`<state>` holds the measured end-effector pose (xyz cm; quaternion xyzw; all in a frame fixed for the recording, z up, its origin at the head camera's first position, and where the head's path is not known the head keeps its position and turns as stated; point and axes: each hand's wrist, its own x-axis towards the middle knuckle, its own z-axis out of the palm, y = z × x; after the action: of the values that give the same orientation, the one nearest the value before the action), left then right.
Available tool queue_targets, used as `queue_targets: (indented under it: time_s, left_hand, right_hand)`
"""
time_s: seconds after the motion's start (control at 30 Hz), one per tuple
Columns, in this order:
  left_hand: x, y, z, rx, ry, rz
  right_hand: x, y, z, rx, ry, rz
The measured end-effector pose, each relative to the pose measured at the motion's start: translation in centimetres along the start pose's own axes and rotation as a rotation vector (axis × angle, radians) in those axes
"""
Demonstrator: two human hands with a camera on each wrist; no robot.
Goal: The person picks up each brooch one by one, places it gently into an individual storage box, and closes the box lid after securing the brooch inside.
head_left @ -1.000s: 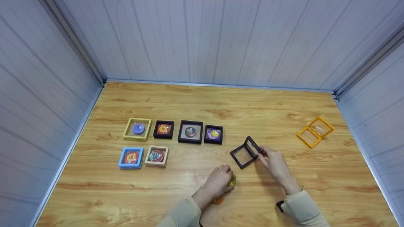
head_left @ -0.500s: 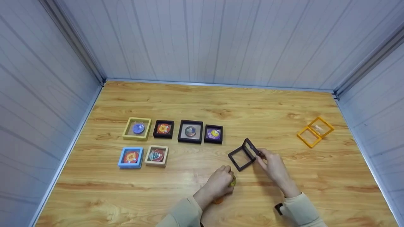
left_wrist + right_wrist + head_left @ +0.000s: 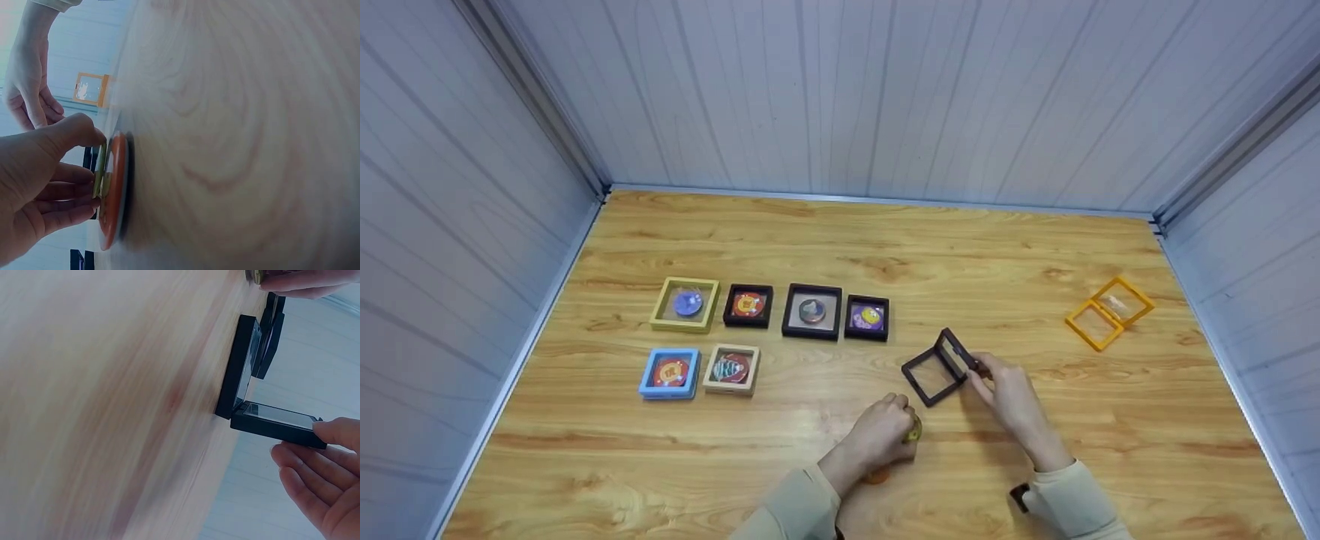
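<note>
My left hand [image 3: 877, 431] pinches a thin yellow-green round disc [image 3: 915, 430] between thumb and fingers. In the left wrist view an orange-rimmed round disc [image 3: 117, 194] lies flat on the table close by that hand; whether the two discs touch I cannot tell. My right hand [image 3: 1012, 401] grips the raised lid of a black hinged display frame [image 3: 236, 368], thumb on one face and fingers on the other. The frame's other half rests on the table, with clear film in its window. No disc shows inside it.
Closed display frames holding round discs stand to the left: a yellow frame [image 3: 658, 325], a blue frame [image 3: 647, 386], a cream frame [image 3: 754, 367] and several black ones, including a large black frame [image 3: 810, 335]. An opened orange frame [image 3: 1099, 345] lies far right. Walls [image 3: 840, 97] enclose the table.
The black frame has shifted slightly left and toward me with the right hand, then stayed put. The left hand has barely moved and still holds the yellow-green disc.
</note>
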<state>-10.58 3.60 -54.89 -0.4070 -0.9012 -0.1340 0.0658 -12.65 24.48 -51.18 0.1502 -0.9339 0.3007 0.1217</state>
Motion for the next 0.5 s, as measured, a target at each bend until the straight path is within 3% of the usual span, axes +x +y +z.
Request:
queue_targets:
  time_s: [0.3,0.5]
  left_hand:
    - [0.7,0.1,-0.6,0.011,0.072,-0.017]
    - [1.8,0.0,-1.0,-0.004,0.059,-0.032]
  right_hand:
    - [-0.1,0.0,0.0,-0.011,0.015,-0.016]
    - [-0.1,0.0,0.0,-0.01,0.004,0.0]
